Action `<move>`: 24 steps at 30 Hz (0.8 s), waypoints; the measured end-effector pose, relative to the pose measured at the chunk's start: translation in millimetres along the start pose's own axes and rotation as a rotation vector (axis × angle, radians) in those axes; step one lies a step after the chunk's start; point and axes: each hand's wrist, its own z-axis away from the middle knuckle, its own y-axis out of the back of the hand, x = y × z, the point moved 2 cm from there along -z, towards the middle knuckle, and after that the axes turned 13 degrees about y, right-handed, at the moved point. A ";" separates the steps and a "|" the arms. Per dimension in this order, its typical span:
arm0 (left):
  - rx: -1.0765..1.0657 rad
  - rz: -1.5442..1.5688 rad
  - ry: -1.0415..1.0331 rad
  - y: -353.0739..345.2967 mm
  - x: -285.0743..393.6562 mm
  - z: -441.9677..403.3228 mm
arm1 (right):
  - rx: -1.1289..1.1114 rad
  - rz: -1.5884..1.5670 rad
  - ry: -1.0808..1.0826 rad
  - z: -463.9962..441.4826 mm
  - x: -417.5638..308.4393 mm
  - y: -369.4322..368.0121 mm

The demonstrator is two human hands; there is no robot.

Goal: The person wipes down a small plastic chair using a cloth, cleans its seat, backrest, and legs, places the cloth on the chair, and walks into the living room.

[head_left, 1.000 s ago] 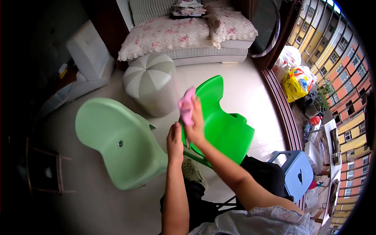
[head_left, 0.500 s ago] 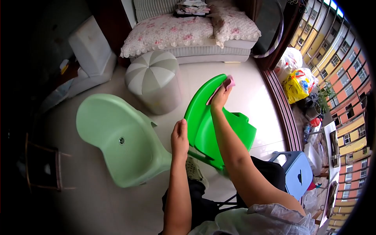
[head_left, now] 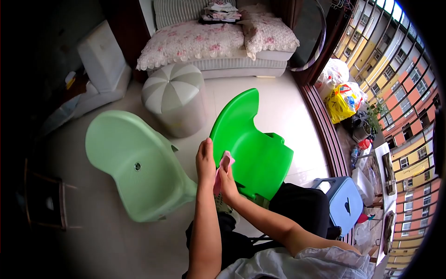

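A bright green plastic chair (head_left: 260,153) is tilted in front of my knees, its curved backrest pointing away from me. My left hand (head_left: 205,162) is closed on the left edge of its backrest, thumb up. A pink cloth (head_left: 226,160) is pinched in my right hand (head_left: 227,185), which presses it against the chair's near left side, close beside my left hand. Part of the cloth hangs below the fingers. On the left a pale green plastic chair (head_left: 139,181) of similar shape, with a small round metal fitting in its seat, lies apart from both hands.
A grey-and-white round pouf (head_left: 174,100) stands beyond the chairs, before a sofa (head_left: 195,44) with a floral cover. To my right is a blue stool (head_left: 346,204). A yellow bag (head_left: 343,102) sits past the dark door track (head_left: 320,125). A dark-framed chair (head_left: 46,204) is at left.
My right hand has brought the pink cloth from the top of the backrest down to the near left side. The left hand keeps its hold; the whole view has shifted slightly.
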 end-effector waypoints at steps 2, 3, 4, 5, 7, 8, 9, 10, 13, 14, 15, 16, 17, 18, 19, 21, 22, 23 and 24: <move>0.024 0.027 -0.024 -1.8 -2.9 -2.4 | -0.034 0.012 -0.041 2.3 -6.8 -0.2; 0.074 0.036 -0.057 -4.1 -5.9 -3.8 | -0.056 0.018 -0.062 2.9 -13.1 -4.1; 0.125 0.044 -0.086 -3.7 -7.5 -4.5 | -0.026 -0.049 0.033 -7.5 -35.7 -18.2; 0.133 0.046 -0.087 -0.3 -8.2 -5.8 | -0.056 -0.135 0.056 -20.6 -13.9 -12.3; -0.102 0.198 0.099 1.7 -2.7 -1.7 | -0.004 -0.054 -0.004 -31.5 -28.0 -19.2; -0.164 0.239 0.147 4.1 -8.4 -6.2 | -0.078 -0.033 0.071 -31.5 -29.3 -18.2; -0.194 0.342 0.190 5.8 -14.0 -11.6 | -0.130 0.015 0.145 -27.5 -30.1 -18.2; -0.212 0.416 0.227 6.8 -9.9 -10.1 | -0.209 0.171 0.348 -20.3 -40.5 -22.6; -0.502 0.733 0.396 18.0 -12.7 -13.8 | -0.545 0.459 0.657 2.3 -54.4 -21.6; -0.483 0.700 0.350 19.3 -15.0 -16.0 | -0.569 0.488 0.708 -3.6 -51.9 -19.7; -0.463 0.667 0.307 18.5 -14.8 -15.6 | -0.593 0.518 0.757 -13.9 -49.7 -16.0; -0.439 0.677 0.288 14.3 -7.9 -10.5 | -0.631 0.588 0.851 -27.6 -51.5 -15.1; -0.284 0.594 0.261 11.8 0.6 -3.7 | -0.668 0.657 0.949 -45.8 -54.1 -15.9; -0.321 0.562 0.230 11.2 -3.4 -7.2 | -0.662 0.668 1.013 -63.5 -56.3 -16.9; -0.359 0.530 0.200 10.9 -7.5 -10.4 | -0.545 0.706 0.950 -80.7 -62.4 -23.0; -0.417 0.525 0.188 9.9 2.7 -3.6 | -0.324 0.839 1.003 -125.1 -62.2 -18.8; -0.416 0.515 0.213 9.9 3.2 -3.9 | -0.298 0.881 0.989 -137.9 -68.9 -19.0; -0.416 0.504 0.238 10.1 3.6 -4.6 | -0.271 0.924 0.974 -144.2 -73.8 -19.5; -0.425 0.541 0.259 11.3 1.9 -4.8 | -0.289 0.912 1.007 -138.7 -81.1 -25.3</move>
